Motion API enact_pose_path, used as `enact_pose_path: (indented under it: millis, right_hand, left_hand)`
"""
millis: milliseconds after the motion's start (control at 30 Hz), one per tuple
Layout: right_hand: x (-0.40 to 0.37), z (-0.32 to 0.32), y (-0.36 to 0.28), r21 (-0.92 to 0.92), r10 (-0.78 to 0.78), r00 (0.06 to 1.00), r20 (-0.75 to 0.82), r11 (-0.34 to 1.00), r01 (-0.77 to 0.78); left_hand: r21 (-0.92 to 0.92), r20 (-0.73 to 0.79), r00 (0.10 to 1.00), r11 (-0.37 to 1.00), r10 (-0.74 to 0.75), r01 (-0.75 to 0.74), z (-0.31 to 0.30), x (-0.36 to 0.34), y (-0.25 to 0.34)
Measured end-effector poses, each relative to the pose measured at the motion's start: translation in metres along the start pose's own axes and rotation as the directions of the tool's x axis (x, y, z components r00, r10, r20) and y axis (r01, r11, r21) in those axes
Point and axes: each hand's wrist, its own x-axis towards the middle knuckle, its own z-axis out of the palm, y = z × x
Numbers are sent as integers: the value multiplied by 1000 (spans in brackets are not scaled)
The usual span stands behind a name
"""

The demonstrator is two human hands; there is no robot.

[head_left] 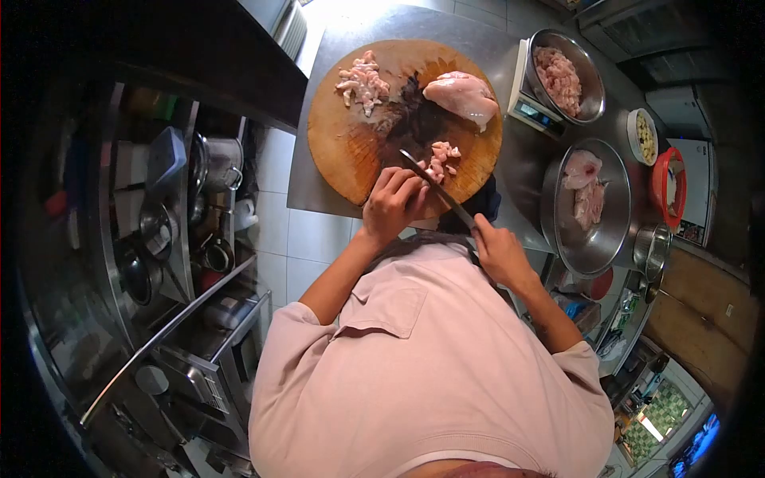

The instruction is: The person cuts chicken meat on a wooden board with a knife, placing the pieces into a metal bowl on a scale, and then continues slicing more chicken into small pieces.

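Note:
My right hand (502, 253) is wrapped around the handle of a knife (443, 192), whose blade slants up and left across the round wooden chopping board (335, 151). Left of the blade, my left hand (390, 201) rests on the board's near edge with its fingers curled and pressed together; what lies beneath them is hidden. Small cut pieces of raw chicken (441, 159) lie just beyond the blade. A whole raw chicken breast (462, 97) sits at the board's upper right. Another pile of chopped chicken (364, 83) is at the upper left.
On the steel table's right stands a metal bowl (591, 105) of chopped meat on a scale (535, 115). Nearer is a large metal bowl (615, 227) holding raw meat. Beyond are a white bowl (642, 137) and a red basket (669, 191). Shelves with pots (219, 163) line the left.

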Motion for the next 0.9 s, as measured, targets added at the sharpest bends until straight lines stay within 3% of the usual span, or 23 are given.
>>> enact_pose_path:
  millis: [133,200,300,400,633,900]
  right_hand:
    - [2,-9,-1,110,35,996,-83,994,-26]
    - [3,-18,-8,165,0,991,-132,986,22]
    - [0,-17,-9,153,27,993,-118,988,-9]
    - [-5,-11,-7,135,-16,987,-162,990,39]
    - [-36,-19,-12,97,10,1000,-24,995,-7]
    - [-29,-12,-9,-83,14,999,43,996,-10]
  left_hand:
    - [29,-29,999,999,23,-22,2,-7,-1]
    - [-9,-103,993,999,-53,52,0,-7,3]
    - [-9,-13,1000,1000,28,-28,-7,-9,-1]
    - [3,-18,998,999,53,-53,-9,-13,-2]
    - [-47,-21,999,999,-27,26,-7,-15,-3]
    - [-42,38,998,998,46,-45,-6,-13,-4]
